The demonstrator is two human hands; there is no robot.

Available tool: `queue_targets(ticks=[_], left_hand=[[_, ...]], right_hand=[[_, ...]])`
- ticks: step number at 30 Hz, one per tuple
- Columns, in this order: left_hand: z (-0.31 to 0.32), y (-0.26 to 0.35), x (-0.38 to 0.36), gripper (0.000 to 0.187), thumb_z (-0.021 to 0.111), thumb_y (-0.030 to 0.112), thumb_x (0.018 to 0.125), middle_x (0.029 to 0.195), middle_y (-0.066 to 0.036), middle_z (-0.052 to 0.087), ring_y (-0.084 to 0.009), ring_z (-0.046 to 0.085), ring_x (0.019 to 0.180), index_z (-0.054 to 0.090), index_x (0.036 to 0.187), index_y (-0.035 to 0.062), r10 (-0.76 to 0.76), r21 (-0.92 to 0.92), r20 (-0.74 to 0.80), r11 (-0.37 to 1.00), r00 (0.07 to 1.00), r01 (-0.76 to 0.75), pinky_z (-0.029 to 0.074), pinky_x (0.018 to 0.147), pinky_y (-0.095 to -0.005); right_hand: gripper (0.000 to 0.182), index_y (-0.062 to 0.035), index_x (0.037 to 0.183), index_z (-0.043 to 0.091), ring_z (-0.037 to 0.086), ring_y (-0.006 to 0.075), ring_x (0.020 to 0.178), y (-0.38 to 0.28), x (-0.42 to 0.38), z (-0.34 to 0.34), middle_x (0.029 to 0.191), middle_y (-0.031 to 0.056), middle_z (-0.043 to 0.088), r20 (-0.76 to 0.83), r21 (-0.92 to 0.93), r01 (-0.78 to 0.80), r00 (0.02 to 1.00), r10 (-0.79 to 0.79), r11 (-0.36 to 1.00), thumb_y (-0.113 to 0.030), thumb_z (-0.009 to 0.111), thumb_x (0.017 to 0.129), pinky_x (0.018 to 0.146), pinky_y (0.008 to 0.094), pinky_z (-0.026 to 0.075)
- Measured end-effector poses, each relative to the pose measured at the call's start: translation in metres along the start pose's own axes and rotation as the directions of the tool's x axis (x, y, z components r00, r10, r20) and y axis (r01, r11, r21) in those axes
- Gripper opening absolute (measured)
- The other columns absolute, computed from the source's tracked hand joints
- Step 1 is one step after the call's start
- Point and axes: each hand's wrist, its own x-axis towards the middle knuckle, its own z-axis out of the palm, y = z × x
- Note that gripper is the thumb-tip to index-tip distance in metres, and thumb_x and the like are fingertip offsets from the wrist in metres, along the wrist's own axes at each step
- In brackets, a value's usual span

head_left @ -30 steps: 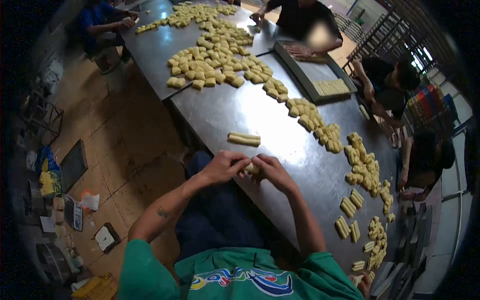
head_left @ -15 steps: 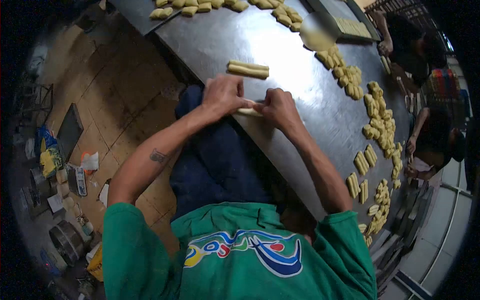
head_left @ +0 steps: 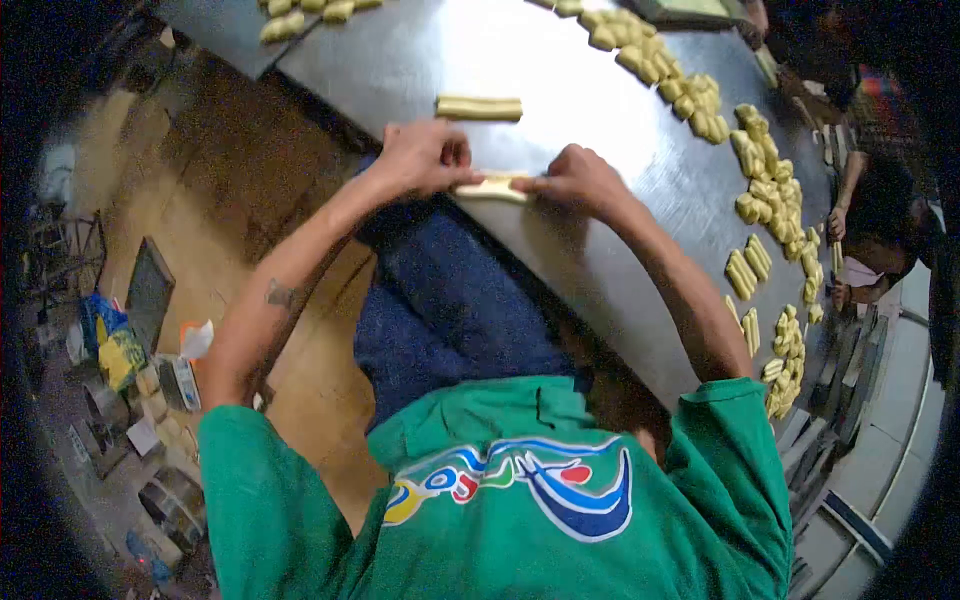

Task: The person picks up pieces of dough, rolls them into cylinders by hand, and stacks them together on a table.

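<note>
At the near edge of the metal table, a short pale dough strip lies between my two hands. My left hand pinches its left end, fingers curled. The right end is gripped by my right hand, its thumb pressed on the dough and its fingers folded. Just beyond them, a pair of joined dough rolls rests on the metal, touched by neither hand.
Dough pieces form a long curved row along the table's far side. More dough pieces lie at the upper left. Co-workers' hands show at the right edge. Assorted clutter covers the floor at left.
My hands have moved slightly apart along the dough strip, and more of it shows between them. The view has shifted, so the table's contents sit differently in the frame.
</note>
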Motion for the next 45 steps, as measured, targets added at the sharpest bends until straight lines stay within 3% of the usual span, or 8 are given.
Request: queue_targets(ticks=[8, 15, 20, 24, 29, 33, 36, 45], left_hand=[[0.003, 0.003, -0.002, 0.036, 0.078, 0.047, 0.071, 0.064, 0.0, 0.064, -0.0145, 0.06, 0.063, 0.067, 0.073, 0.0124, -0.135, -0.181, 0.006, 0.974, 0.991, 0.134, 0.036, 0.07, -0.0385], [0.003, 0.0, -0.006, 0.046, 0.081, 0.058, 0.06, 0.067, 0.004, 0.059, -0.0152, 0.057, 0.074, 0.064, 0.066, 0.0164, 0.006, -0.134, -0.083, 0.991, 0.997, -0.017, 0.032, 0.075, -0.0354], [-0.009, 0.03, 0.003, 0.047, 0.079, 0.058, 0.062, 0.075, 0.0, 0.061, -0.0234, 0.057, 0.084, 0.063, 0.07, 0.0147, -0.229, -0.001, 0.027, 0.973, 0.973, 0.229, 0.036, 0.078, -0.0425], [-0.001, 0.005, -0.007, 0.032, 0.076, 0.049, 0.072, 0.091, -0.001, 0.063, -0.0226, 0.056, 0.092, 0.066, 0.079, 0.0188, -0.056, -0.046, 0.019, 0.997, 0.998, 0.057, 0.032, 0.082, -0.0445], [0.001, -0.003, -0.005, 0.052, 0.077, 0.067, 0.057, 0.078, -0.002, 0.064, -0.0233, 0.06, 0.089, 0.068, 0.068, 0.017, -0.012, -0.142, -0.043, 0.99, 0.999, 0.006, 0.032, 0.083, -0.0451], [-0.01, 0.021, 0.002, 0.049, 0.078, 0.064, 0.059, 0.085, -0.003, 0.062, -0.024, 0.058, 0.093, 0.065, 0.066, 0.0167, -0.274, -0.008, 0.109, 0.961, 0.956, 0.276, 0.035, 0.077, -0.0461], [0.01, 0.023, -0.007, 0.048, 0.077, 0.06, 0.062, 0.09, -0.01, 0.065, -0.0301, 0.056, 0.104, 0.071, 0.075, 0.0134, -0.19, 0.001, -0.168, 0.981, 0.967, 0.192, 0.034, 0.08, -0.0493], [-0.009, 0.018, -0.004, 0.053, 0.075, 0.064, 0.062, 0.092, -0.005, 0.064, -0.0268, 0.055, 0.098, 0.071, 0.078, 0.0137, -0.165, -0.004, 0.043, 0.986, 0.985, 0.166, 0.031, 0.082, -0.0455]], right_hand=[[0.076, 0.0012, 0.065, 0.07, 0.061, 0.0229, 0.052, -0.011, 0.001, -0.005, 0.053, 0.0106, 0.059, -0.16, -0.145, -0.035, 0.987, 0.012, 0.989, -0.074, 0.066, 0.068, 0.052, 0.039, 0.048], [0.075, -0.0027, 0.067, 0.072, 0.06, 0.0264, 0.051, -0.004, 0.008, -0.01, 0.054, 0.0123, 0.061, -0.035, -0.251, 0.34, 0.932, -0.36, 0.906, -0.077, 0.068, 0.063, 0.052, 0.0375, 0.047], [0.078, -0.0053, 0.067, 0.072, 0.066, 0.032, 0.06, -0.03, 0.016, -0.013, 0.059, 0.0152, 0.063, -0.09, -0.274, 0.093, 0.988, -0.122, 0.957, -0.082, 0.065, 0.059, 0.06, 0.0416, 0.052], [0.074, -0.0011, 0.06, 0.069, 0.06, 0.0224, 0.048, -0.008, 0.015, -0.005, 0.05, 0.0106, 0.058, -0.018, -0.173, 0.031, 0.999, -0.035, 0.984, -0.074, 0.066, 0.069, 0.05, 0.0363, 0.046], [0.071, -0.0052, 0.066, 0.074, 0.064, 0.0275, 0.053, -0.007, 0.013, -0.015, 0.056, 0.0133, 0.064, -0.057, -0.305, 0.28, 0.949, -0.311, 0.91, -0.075, 0.065, 0.067, 0.057, 0.0374, 0.051], [0.072, -0.0026, 0.059, 0.069, 0.063, 0.0293, 0.05, -0.025, 0.025, -0.015, 0.053, 0.0139, 0.061, -0.048, -0.329, 0.12, 0.989, -0.143, 0.937, -0.074, 0.066, 0.068, 0.053, 0.0406, 0.049], [0.073, -0.0014, 0.057, 0.066, 0.062, 0.0318, 0.051, -0.03, 0.007, -0.003, 0.053, 0.0153, 0.06, -0.066, -0.392, 0.111, 0.987, -0.148, 0.913, -0.073, 0.065, 0.071, 0.053, 0.0418, 0.048], [0.077, -0.0017, 0.06, 0.07, 0.061, 0.0272, 0.048, -0.015, 0.024, -0.014, 0.05, 0.0142, 0.059, -0.046, -0.35, 0.098, 0.992, -0.121, 0.931, -0.078, 0.064, 0.066, 0.053, 0.0385, 0.049]])
